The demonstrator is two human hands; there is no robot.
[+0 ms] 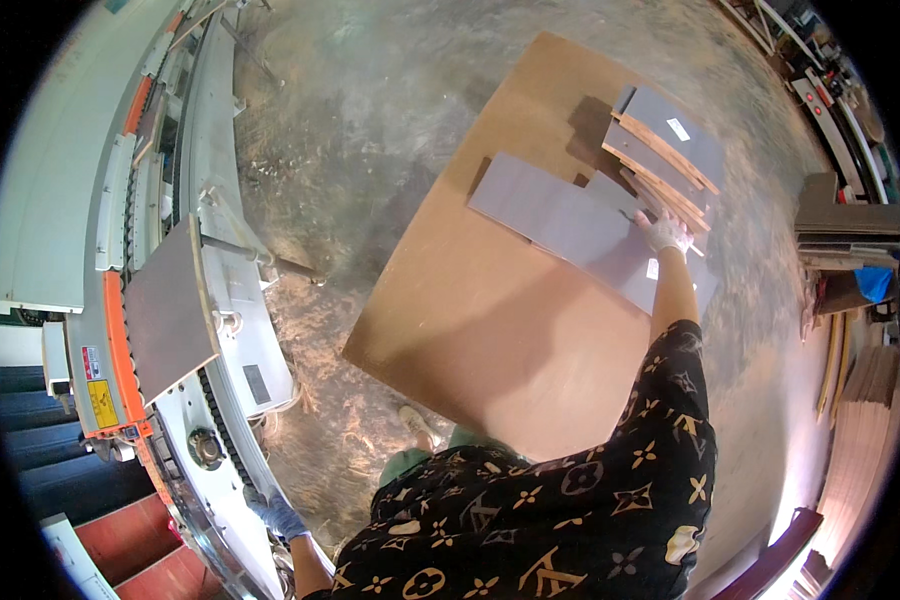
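My right hand [667, 235], in a pale glove, reaches out over grey panels with its fingers spread. It touches the stack near the wood-coloured edges of the tilted panels [660, 165]. Under and beside it, a long grey panel [560, 210] lies flat on a large brown board [470, 270]. A small white label [678, 129] sticks to the top panel. My left hand [280, 515], in a blue-grey glove, rests at the rim of the machine [225, 480] with fingers stretched out; its underside is hidden.
On the machine's orange-edged conveyor at left, another grey panel [175, 310] lies overhanging the side. A metal bar [298, 268] juts out from it. Stacked boards [850, 222] stand at the right, and brown sheets [860, 430] lean nearby. Dust covers the concrete floor [370, 110].
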